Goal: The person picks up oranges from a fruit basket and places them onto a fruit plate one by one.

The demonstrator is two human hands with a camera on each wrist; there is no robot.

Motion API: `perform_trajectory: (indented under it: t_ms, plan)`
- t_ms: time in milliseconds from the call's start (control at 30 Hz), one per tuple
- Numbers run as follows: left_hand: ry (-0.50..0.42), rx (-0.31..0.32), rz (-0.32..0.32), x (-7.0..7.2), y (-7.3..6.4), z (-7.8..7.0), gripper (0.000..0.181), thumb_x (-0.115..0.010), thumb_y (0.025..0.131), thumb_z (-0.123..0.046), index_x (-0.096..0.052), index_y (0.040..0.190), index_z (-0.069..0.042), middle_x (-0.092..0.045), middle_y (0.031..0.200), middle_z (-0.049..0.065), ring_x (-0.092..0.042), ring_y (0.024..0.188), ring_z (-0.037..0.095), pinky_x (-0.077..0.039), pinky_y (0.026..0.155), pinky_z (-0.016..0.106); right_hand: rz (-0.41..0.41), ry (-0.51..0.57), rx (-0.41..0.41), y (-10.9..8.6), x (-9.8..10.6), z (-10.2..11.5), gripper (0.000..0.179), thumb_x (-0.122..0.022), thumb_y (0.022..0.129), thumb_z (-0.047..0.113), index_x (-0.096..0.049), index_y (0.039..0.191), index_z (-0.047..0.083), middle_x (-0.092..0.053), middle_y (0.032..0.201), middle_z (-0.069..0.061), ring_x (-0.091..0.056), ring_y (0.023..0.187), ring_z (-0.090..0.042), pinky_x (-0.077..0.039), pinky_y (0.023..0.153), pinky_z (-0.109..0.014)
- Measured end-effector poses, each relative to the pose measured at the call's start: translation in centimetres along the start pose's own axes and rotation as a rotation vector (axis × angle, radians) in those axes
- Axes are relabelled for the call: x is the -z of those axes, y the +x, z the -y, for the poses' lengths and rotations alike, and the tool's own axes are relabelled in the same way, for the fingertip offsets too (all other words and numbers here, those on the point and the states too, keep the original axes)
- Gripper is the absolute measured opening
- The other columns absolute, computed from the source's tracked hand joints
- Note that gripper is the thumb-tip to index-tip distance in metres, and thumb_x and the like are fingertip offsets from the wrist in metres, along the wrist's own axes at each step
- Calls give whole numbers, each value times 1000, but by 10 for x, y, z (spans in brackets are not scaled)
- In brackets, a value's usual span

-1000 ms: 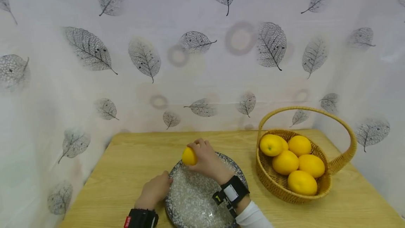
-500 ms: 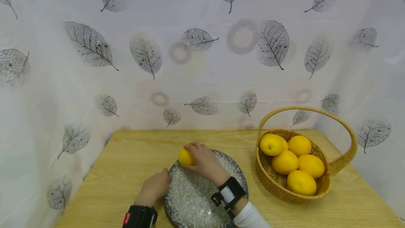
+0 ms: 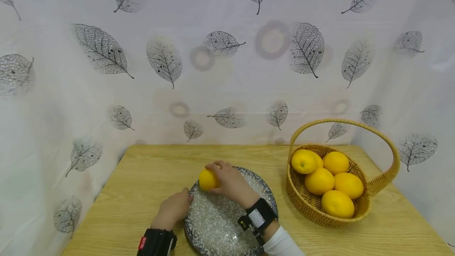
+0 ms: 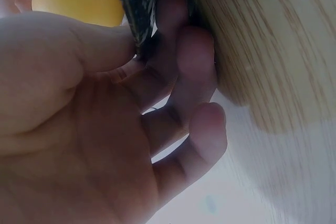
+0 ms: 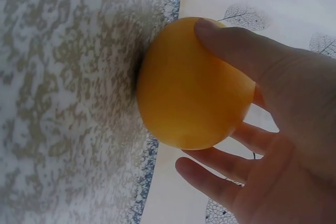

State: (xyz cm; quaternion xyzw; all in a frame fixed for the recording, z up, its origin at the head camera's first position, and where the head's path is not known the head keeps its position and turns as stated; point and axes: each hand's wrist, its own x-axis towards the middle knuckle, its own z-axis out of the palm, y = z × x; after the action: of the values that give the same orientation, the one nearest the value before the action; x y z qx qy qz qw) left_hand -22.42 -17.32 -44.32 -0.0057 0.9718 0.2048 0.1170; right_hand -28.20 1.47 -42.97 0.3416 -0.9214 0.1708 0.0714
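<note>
A yellow lemon (image 3: 209, 179) is at the far left part of a round speckled grey plate (image 3: 220, 224) with a dark rim. My right hand (image 3: 232, 183) grips it from the right side. In the right wrist view, the thumb lies across the lemon (image 5: 191, 87) and the fingers reach behind it, with the fruit right at the plate's surface (image 5: 63, 87). My left hand (image 3: 174, 208) holds the plate's left rim. Its thumb is on one side of the rim (image 4: 137, 14) and curled fingers (image 4: 195, 51) are on the underside, close to the tabletop.
A wicker basket (image 3: 302, 204) with a tall arched handle (image 3: 341, 121) stands to the right of the plate and contains several lemons (image 3: 320, 181). The wooden table (image 3: 153, 169) ends at a pale leaf-patterned curtain (image 3: 227, 90) behind and at both sides.
My right hand has lowered the lemon slightly and moved it left, down to the plate. The left hand keeps its hold on the rim.
</note>
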Motion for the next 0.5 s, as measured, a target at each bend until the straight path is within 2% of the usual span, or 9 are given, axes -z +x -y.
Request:
perform_trajectory:
  t_ms: [233, 500]
  plan:
    - [-7, 2, 6, 1, 1, 1, 35, -51, 98, -17, -57, 119, 11, -71, 107, 27, -67, 93, 37, -55, 76, 55, 32, 31, 4, -2, 4, 2, 73, -79, 75, 37, -52, 139, 16, -58, 134, -11, -56, 117, -27, -51, 98, -47]
    - [-14, 33, 37, 2, 1, -2, 33, -51, 99, -17, -58, 117, 9, -72, 103, 24, -64, 83, 28, -54, 72, 50, 54, 61, -13, -5, 8, 0, 76, -80, 74, 36, -50, 140, 15, -57, 135, -11, -56, 117, -26, -52, 98, -46]
